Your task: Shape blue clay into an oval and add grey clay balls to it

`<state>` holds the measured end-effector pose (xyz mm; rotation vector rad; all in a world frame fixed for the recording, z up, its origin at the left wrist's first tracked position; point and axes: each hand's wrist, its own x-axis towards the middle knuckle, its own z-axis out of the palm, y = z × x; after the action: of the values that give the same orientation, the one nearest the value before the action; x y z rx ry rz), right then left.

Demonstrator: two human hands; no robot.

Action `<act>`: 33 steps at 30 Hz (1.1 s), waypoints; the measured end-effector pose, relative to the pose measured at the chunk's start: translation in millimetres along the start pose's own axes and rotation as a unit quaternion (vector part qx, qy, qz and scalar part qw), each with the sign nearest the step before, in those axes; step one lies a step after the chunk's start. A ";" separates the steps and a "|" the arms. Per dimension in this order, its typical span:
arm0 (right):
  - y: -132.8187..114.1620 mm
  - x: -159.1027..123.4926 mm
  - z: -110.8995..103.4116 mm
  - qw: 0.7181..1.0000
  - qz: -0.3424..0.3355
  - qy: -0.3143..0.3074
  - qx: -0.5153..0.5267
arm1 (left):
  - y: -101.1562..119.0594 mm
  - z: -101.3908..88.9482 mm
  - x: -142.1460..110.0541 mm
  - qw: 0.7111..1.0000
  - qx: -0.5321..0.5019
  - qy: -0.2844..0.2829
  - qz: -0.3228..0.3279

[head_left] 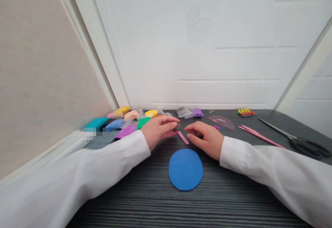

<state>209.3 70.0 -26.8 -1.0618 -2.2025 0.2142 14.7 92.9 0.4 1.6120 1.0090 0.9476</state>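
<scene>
My left hand (161, 128) is closed, its fingertips round a small dark grey lump of clay (177, 127). Facing it from the right, my right hand (204, 138) has curved fingers held apart, with nothing seen between thumb and fingers. A short flat pink stick (183, 137) lies on the dark table between the hands; its far end runs behind the grey lump. Nearer to me, a flat blue clay disc (185, 170) lies with a slightly uneven round edge. Neither hand touches the disc.
Colourful clay packets, including a teal one (95, 124), spread at the left back. A grey and a purple packet (197, 112) lie behind the hands. To the right are a clear protractor (221, 122), pink tweezers (260, 136), black-handled scissors (306, 145) and a red-and-yellow piece (246, 112). A white wall panel (233, 65) borders the table.
</scene>
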 end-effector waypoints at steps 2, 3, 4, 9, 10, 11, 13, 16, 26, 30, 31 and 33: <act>-0.9 4.0 1.4 0.999 -0.025 -0.033 -0.026 | -4.7 -1.3 4.2 0.999 -0.030 0.029 0.000; -1.8 6.3 2.0 0.997 -0.035 -0.048 -0.042 | -7.9 -2.4 6.8 0.998 -0.038 0.045 0.003; -2.8 8.4 2.3 0.995 -0.041 -0.062 -0.060 | -11.6 -3.7 9.5 0.997 -0.041 0.059 0.005; -4.0 13.6 -1.1 0.984 -0.024 -0.106 -0.142 | -27.4 -8.2 17.0 0.995 -0.017 0.098 0.021; -2.6 12.9 -3.2 0.982 -0.014 -0.113 -0.153 | -28.9 -8.4 16.9 0.995 -0.007 0.099 0.024; -0.6 11.6 -5.8 0.979 -0.004 -0.121 -0.162 | -29.9 -8.5 16.5 0.995 0.002 0.098 0.026; 4.0 7.1 -12.4 0.975 0.020 -0.137 -0.174 | -30.5 -8.1 15.2 0.995 0.019 0.093 0.026; 9.3 -5.9 -25.4 0.968 0.058 -0.157 -0.188 | -29.3 -6.8 13.7 0.995 0.030 0.091 0.025; 7.2 -95.1 -74.4 0.957 0.103 -0.112 -0.247 | -16.5 -1.4 6.3 0.996 0.002 0.083 0.024; 23.8 -121.0 -86.8 0.943 0.115 -0.079 -0.302 | -12.6 -0.4 4.7 0.997 0.019 0.070 0.021; 28.7 -124.2 -89.4 0.939 0.116 -0.071 -0.317 | -12.2 -0.2 4.8 0.997 0.023 0.066 0.022; 36.5 -126.2 -94.0 0.932 0.109 -0.060 -0.341 | -12.3 0.3 5.4 0.998 0.024 0.058 0.022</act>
<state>347.9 -12.7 -33.9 -1.7029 -2.3191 -0.4405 14.7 100.0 -11.0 1.6398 1.0864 1.0652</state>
